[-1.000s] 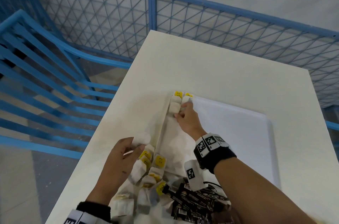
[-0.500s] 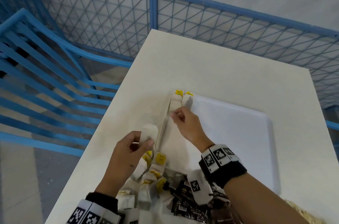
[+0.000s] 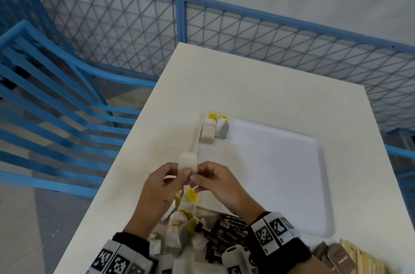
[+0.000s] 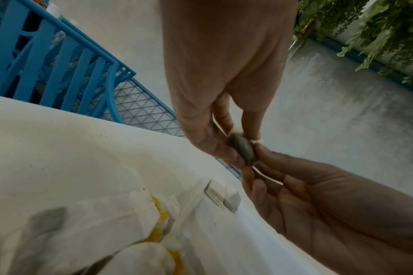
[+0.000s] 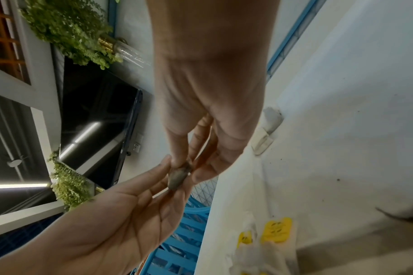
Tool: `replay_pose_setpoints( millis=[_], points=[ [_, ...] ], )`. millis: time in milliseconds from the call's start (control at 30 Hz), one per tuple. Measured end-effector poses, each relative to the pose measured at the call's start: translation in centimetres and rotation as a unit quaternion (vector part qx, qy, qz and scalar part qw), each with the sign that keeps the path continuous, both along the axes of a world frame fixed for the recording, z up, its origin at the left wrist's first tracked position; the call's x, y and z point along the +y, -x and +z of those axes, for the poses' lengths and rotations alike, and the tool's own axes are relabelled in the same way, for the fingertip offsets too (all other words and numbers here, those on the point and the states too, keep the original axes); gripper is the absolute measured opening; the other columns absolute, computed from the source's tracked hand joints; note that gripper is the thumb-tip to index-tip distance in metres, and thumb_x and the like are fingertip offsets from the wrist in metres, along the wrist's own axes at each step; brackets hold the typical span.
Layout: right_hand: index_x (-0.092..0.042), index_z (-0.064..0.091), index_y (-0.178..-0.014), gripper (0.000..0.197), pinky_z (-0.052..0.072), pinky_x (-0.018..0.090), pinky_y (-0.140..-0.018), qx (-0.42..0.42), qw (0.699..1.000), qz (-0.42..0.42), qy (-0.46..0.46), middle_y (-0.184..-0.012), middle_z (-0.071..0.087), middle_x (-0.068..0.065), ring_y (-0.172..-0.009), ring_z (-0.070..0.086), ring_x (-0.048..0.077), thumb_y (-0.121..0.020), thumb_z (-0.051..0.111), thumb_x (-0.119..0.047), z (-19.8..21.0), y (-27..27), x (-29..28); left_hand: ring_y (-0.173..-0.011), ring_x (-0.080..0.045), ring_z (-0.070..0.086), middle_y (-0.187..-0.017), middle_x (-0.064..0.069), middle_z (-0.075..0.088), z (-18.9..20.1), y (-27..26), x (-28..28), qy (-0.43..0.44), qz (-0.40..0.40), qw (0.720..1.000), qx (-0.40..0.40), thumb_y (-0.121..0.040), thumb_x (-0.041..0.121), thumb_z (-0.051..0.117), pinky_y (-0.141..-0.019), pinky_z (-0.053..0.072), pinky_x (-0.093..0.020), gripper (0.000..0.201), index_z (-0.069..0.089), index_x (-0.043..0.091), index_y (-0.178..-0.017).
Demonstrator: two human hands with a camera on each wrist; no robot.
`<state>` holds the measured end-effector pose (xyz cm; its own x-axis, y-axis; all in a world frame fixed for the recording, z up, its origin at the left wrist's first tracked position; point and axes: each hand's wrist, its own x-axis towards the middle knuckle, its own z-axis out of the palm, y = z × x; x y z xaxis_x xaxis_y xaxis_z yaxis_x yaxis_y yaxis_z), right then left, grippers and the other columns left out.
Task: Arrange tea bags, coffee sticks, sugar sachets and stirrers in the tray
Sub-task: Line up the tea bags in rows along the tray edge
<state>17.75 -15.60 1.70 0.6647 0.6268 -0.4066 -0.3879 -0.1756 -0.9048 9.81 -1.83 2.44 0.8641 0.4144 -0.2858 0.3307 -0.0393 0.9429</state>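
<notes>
Filling most of the head view, the white table [image 3: 258, 94] carries a white tray [image 3: 280, 172] whose far-left corner holds two tea bags [image 3: 214, 131] lying side by side, long axes running away from the person, yellow tags at the far end. At the tray's near edge lies a heap of more tea bags [image 3: 179, 226] beside dark coffee sticks [image 3: 226, 233]; pale wooden stirrers [image 3: 368, 258] show at the lower right. Above the tray's left rim, the left hand [image 3: 157, 188] and right hand [image 3: 219, 184] meet, each pinching the lower end of one tea bag [image 3: 188, 162] between thumb and fingertips. It stands roughly upright, long axis pointing away from the person.
</notes>
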Motion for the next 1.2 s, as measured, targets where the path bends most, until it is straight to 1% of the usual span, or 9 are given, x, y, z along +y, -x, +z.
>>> replay_pose_setpoints(
  millis=[200, 333, 467, 733, 800, 867, 1000, 1133, 1200],
  points=[
    [-0.009, 0.062, -0.083, 0.009, 0.053, 0.017, -0.060, 0.004, 0.991, -0.129, 0.039, -0.073, 0.062, 0.006, -0.062, 0.060, 0.011, -0.084, 0.063, 0.000, -0.9, -2.7, -0.5, -0.085, -0.010, 0.064, -0.094, 0.005, 0.068, -1.1, 0.9, 1.7, -0.108, -0.030, 0.992, 0.064, -0.087, 0.015, 0.064, -0.067, 0.046, -0.010, 0.008, 0.065, 0.023, -0.090],
    [0.000, 0.063, -0.094, 0.011, 0.050, 0.017, -0.054, -0.008, 0.971, -0.216, 0.098, -0.072, 0.060, 0.006, -0.061, 0.056, 0.014, -0.084, 0.065, -0.002, -3.0, -6.1, -1.1, -0.106, -0.023, 0.053, -0.114, -0.005, 0.053, -3.3, 1.9, 3.3, -0.232, -0.091, 0.956, 0.158, -0.083, 0.018, 0.068, -0.087, 0.041, -0.026, 0.030, 0.060, 0.018, -0.112],
    [0.001, 0.064, -0.099, 0.018, 0.046, 0.022, -0.057, -0.041, 0.950, -0.254, 0.174, -0.070, 0.062, 0.005, -0.060, 0.055, 0.015, -0.082, 0.067, -0.004, -5.2, -8.8, -1.5, -0.109, -0.027, 0.051, -0.121, -0.011, 0.047, -4.8, 2.8, 3.8, -0.204, -0.154, 0.940, 0.225, -0.079, 0.021, 0.072, -0.093, 0.042, -0.032, 0.055, 0.049, 0.014, -0.128],
    [-0.014, 0.062, -0.087, 0.014, 0.053, 0.038, -0.086, -0.136, 0.934, -0.214, 0.252, -0.083, 0.065, 0.003, -0.081, 0.061, 0.019, -0.078, 0.072, -0.015, -7.0, -10.1, -0.6, -0.092, -0.016, 0.052, -0.106, -0.002, 0.053, -5.6, 3.5, 4.2, -0.194, -0.148, 0.951, 0.190, -0.078, 0.013, 0.073, -0.070, 0.037, -0.009, 0.050, 0.053, 0.014, -0.123],
    [-0.013, 0.061, -0.087, 0.014, 0.052, 0.039, -0.087, -0.141, 0.930, -0.220, 0.260, -0.083, 0.064, 0.003, -0.084, 0.061, 0.020, -0.078, 0.072, -0.016, -7.0, -10.1, -0.5, -0.093, -0.016, 0.052, -0.106, -0.002, 0.054, -5.6, 3.5, 4.1, -0.193, -0.151, 0.950, 0.191, -0.078, 0.014, 0.072, -0.072, 0.038, -0.013, 0.049, 0.054, 0.015, -0.124],
    [-0.011, 0.059, -0.091, 0.019, 0.051, 0.036, -0.086, -0.155, 0.924, -0.227, 0.267, -0.078, 0.061, -0.001, -0.085, 0.060, 0.021, -0.078, 0.072, -0.016, -6.7, -9.9, -0.4, -0.092, -0.016, 0.053, -0.105, -0.002, 0.054, -5.6, 3.5, 4.0, -0.196, -0.148, 0.950, 0.195, -0.077, 0.015, 0.073, -0.076, 0.038, -0.017, 0.049, 0.055, 0.014, -0.123],
    [-0.008, 0.056, -0.103, 0.028, 0.047, 0.030, -0.075, -0.194, 0.921, -0.207, 0.268, -0.071, 0.053, -0.007, -0.077, 0.055, 0.017, -0.081, 0.069, -0.019, -5.3, -8.7, -0.4, -0.082, -0.012, 0.048, -0.084, 0.009, 0.046, -5.4, 3.5, 4.0, -0.232, -0.160, 0.938, 0.200, -0.079, 0.018, 0.071, -0.063, 0.034, -0.007, 0.037, 0.061, 0.009, -0.113],
    [-0.014, 0.062, -0.093, 0.014, 0.038, 0.009, -0.059, -0.226, 0.931, -0.082, 0.274, -0.073, 0.055, -0.009, -0.065, 0.050, 0.002, -0.084, 0.066, -0.023, -3.3, -5.3, -0.5, -0.078, -0.015, 0.052, -0.080, 0.008, 0.047, -4.7, 4.0, 4.2, -0.218, -0.156, 0.943, 0.198, -0.073, 0.037, 0.068, -0.061, 0.034, -0.009, 0.025, 0.057, 0.017, -0.086],
    [-0.017, 0.063, -0.092, 0.014, 0.036, 0.006, -0.057, -0.229, 0.935, 0.015, 0.271, -0.079, 0.058, -0.007, -0.065, 0.049, -0.002, -0.084, 0.067, -0.028, -2.7, -3.1, -0.5, -0.079, -0.018, 0.059, -0.082, 0.001, 0.059, -4.3, 4.5, 4.3, -0.195, -0.144, 0.952, 0.188, -0.080, 0.030, 0.071, -0.062, 0.040, -0.011, 0.021, 0.055, 0.016, -0.079]
  ],
)
